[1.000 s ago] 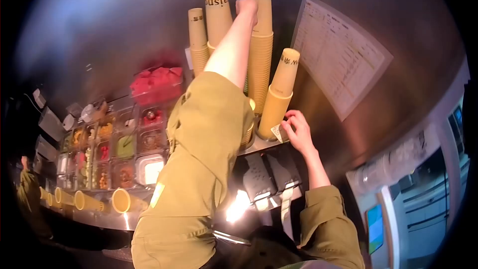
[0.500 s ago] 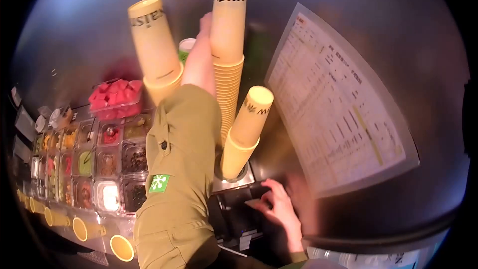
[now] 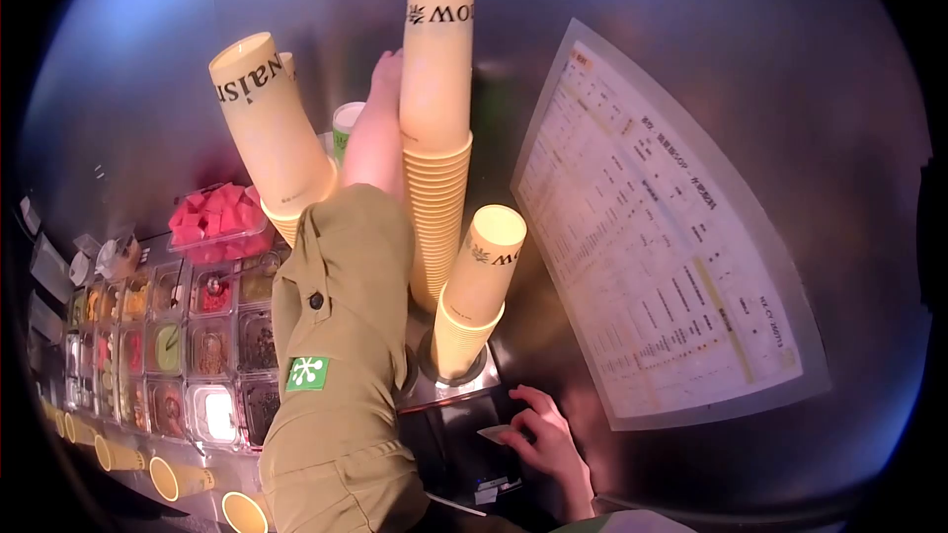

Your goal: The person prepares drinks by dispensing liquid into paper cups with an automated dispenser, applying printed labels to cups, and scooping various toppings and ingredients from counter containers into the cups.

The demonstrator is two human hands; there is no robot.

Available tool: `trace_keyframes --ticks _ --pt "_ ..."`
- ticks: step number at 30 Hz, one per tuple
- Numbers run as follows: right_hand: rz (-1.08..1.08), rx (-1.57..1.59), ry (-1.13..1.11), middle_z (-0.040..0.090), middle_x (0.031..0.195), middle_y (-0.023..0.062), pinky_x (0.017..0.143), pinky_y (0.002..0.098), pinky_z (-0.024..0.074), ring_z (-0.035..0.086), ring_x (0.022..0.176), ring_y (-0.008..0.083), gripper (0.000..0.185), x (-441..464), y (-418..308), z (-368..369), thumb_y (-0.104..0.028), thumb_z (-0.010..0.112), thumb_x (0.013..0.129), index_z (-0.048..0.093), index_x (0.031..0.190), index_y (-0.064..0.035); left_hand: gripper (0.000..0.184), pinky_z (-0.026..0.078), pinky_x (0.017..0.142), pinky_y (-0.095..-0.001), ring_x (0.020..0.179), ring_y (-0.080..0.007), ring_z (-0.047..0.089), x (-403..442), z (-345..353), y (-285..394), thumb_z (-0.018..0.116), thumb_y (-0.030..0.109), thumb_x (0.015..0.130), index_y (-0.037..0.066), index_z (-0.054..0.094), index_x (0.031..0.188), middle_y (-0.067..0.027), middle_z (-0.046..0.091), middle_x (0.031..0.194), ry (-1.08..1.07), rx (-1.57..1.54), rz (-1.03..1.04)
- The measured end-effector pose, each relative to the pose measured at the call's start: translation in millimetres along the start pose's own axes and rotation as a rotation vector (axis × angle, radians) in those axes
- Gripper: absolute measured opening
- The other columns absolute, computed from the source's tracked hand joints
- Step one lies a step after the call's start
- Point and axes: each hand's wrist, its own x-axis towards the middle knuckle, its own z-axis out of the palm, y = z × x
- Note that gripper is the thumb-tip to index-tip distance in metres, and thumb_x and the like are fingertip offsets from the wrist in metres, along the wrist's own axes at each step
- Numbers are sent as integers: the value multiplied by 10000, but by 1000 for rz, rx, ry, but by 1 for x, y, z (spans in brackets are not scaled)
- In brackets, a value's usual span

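My left arm, in an olive sleeve (image 3: 341, 375) with a green patch, stretches forward between stacks of upside-down yellow paper cups. My left hand (image 3: 387, 74) is beside and partly behind the tall cup stack (image 3: 437, 197); its fingers are largely hidden. To its left leans another cup stack (image 3: 272, 128), and behind the wrist stands a white and green container (image 3: 346, 123). At the lower right, my right hand (image 3: 543, 439) pinches a small pale slip (image 3: 494, 432) between thumb and fingers. Just above it, a shorter cup stack (image 3: 479, 286) sits in a round holder.
Clear compartments (image 3: 212, 350) of assorted ingredients fill the left side. A tub of pink-red cubes (image 3: 219, 222) stands behind them. Several yellow cups (image 3: 183, 480) lie along the left front edge. A laminated printed sheet (image 3: 681, 247) hangs on the metal wall at right.
The view has shifted, so most things appear lower and slightly left. My left arm stays stretched out by the tall stack. My right hand still holds the slip.
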Motion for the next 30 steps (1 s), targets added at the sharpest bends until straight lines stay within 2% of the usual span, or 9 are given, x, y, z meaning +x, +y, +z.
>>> trace_keyframes --ticks 12,16,19,20,22,25,27,29,30 --pt "-39 1 27 544 1044 148 727 366 463 542 900 318 233 0 -3 1 -170 716 667 541 687 -17 147 431 701 -412 757 -247 603 55 -71 -13 541 165 763 27 575 802 -141 615 788 535 230 226" --pt "39 86 -19 528 1081 146 770 345 445 528 940 306 198 -3 -4 2 -127 703 674 537 701 -22 147 374 762 -431 780 -250 589 80 -140 -6 503 138 749 27 546 836 -143 596 798 533 219 99" --pt "32 171 -31 520 1102 146 800 328 429 522 974 287 175 -2 -2 4 -104 697 677 548 725 -26 206 414 691 -437 851 -327 580 74 -219 2 560 69 699 1 512 887 -179 594 894 500 239 92" --pt "2 213 -8 522 1105 137 781 323 439 530 966 274 177 -1 -3 5 -118 700 682 557 734 -28 168 429 670 -404 814 -286 576 78 -233 -5 512 120 761 7 530 883 -156 589 856 573 310 55" --pt "-12 272 -2 511 1126 135 781 304 439 523 983 236 160 -2 -1 11 -118 690 699 568 759 -33 254 460 628 -340 738 -204 568 89 -263 -25 415 222 885 18 565 875 -108 580 780 718 455 -22" --pt "-27 472 1 502 1114 132 815 308 422 512 982 218 134 0 -20 7 -78 663 710 553 766 -27 198 445 641 -311 712 -162 544 85 -323 -52 418 150 872 11 558 856 -96 559 768 878 348 87" --pt "-73 635 64 498 1104 123 847 311 399 502 996 212 132 -1 -16 18 -55 651 711 539 770 -19 158 460 660 -362 799 -276 582 63 -370 -47 515 87 761 -26 569 858 -164 597 844 732 -147 -259" --pt "-98 773 107 489 1087 122 839 296 397 497 963 194 126 -5 -30 21 -28 638 718 526 769 -1 206 497 657 -317 822 -311 618 0 -432 5 553 109 737 -61 606 841 -219 620 878 710 -722 -618" --pt "-129 791 116 488 1087 112 833 287 397 497 957 181 119 -7 -35 21 -39 634 731 543 798 -5 206 495 657 -315 819 -303 613 -22 -445 17 547 111 745 -60 600 845 -213 617 879 733 -975 -697"
